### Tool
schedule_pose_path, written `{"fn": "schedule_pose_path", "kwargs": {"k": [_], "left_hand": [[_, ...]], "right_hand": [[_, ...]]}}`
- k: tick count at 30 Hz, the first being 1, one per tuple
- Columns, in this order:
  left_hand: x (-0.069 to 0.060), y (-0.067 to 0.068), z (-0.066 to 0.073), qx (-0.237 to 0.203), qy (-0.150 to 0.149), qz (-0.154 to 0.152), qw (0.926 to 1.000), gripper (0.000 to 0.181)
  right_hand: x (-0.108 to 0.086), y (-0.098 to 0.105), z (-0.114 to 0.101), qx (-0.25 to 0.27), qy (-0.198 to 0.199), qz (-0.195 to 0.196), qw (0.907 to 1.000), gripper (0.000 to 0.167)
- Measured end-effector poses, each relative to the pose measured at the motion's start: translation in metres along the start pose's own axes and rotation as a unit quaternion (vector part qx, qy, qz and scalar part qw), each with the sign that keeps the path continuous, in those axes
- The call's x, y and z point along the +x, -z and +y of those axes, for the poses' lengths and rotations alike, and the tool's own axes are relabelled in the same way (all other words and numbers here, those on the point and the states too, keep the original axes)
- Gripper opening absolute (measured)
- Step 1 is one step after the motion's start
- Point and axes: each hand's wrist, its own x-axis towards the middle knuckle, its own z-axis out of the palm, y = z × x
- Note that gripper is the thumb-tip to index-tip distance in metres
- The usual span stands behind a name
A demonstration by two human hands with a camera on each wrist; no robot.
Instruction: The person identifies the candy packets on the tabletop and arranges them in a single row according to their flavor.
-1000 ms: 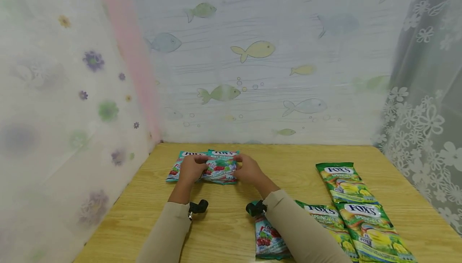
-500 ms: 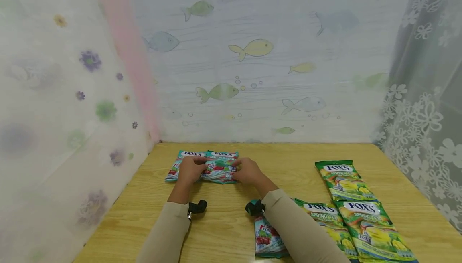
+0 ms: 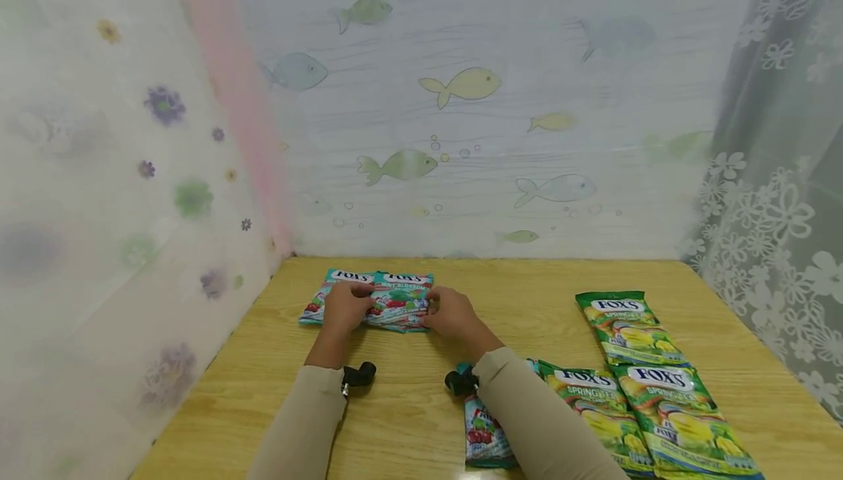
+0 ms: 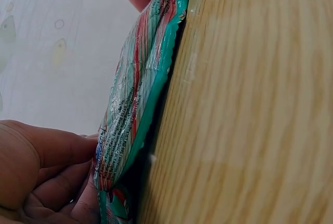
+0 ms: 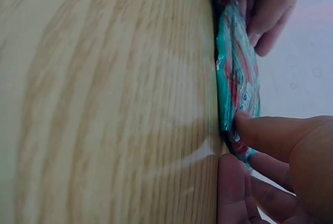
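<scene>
Two teal candy packets lie side by side at the table's back left in the head view. My left hand (image 3: 345, 308) pinches the left edge of the right-hand teal packet (image 3: 399, 304), partly covering the left-hand teal packet (image 3: 316, 306). My right hand (image 3: 453, 313) grips that same packet's right edge. In the left wrist view, the thumb and curled fingers of the left hand (image 4: 47, 172) meet at the end of the striped packet (image 4: 132, 89). The right wrist view has the right hand's (image 5: 281, 167) thumb on the packet (image 5: 237, 73), fingers under its edge.
Several green packets (image 3: 678, 421) lie at the right of the wooden table (image 3: 395, 421). Another teal packet (image 3: 484, 436) is partly hidden beneath the right sleeve (image 3: 540, 414). A patterned wall covering (image 3: 474, 195) stands behind the table's back edge.
Both hands and the held packet have shifted very slightly left. The left-hand teal packet also sits a little farther left. Both hands keep their hold.
</scene>
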Motion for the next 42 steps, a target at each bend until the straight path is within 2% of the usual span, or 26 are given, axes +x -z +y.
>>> {"fn": "schedule_pose_path", "kwargs": {"k": [7, 11, 23, 31, 35, 42], "left_hand": [[0.0027, 0.0051, -0.002, 0.012, 0.007, 0.012, 0.9998, 0.025], [0.003, 0.0055, -0.0032, 0.015, 0.005, 0.009, 0.9998, 0.025], [0.0026, 0.0035, -0.0047, 0.025, -0.009, 0.014, 0.9996, 0.024], [0.0022, 0.0035, 0.0017, 0.012, 0.0, 0.005, 0.9999, 0.025], [0.0022, 0.0032, 0.0024, 0.022, 0.005, 0.007, 0.9997, 0.025], [0.0003, 0.0024, 0.0038, 0.048, -0.005, 0.012, 0.9988, 0.025]], "right_hand": [[0.002, -0.0029, -0.0035, -0.069, 0.042, -0.007, 0.9967, 0.048], [0.0032, -0.0043, -0.0026, -0.073, 0.048, -0.008, 0.9962, 0.046], [0.0026, -0.0047, -0.0034, -0.059, 0.038, -0.012, 0.9975, 0.047], [0.002, 0.002, -0.0055, -0.044, 0.003, -0.029, 0.9986, 0.051], [0.0024, 0.0017, -0.0062, -0.046, -0.003, -0.032, 0.9984, 0.052], [0.0023, 0.0021, -0.0088, -0.036, -0.015, -0.028, 0.9989, 0.052]]}}
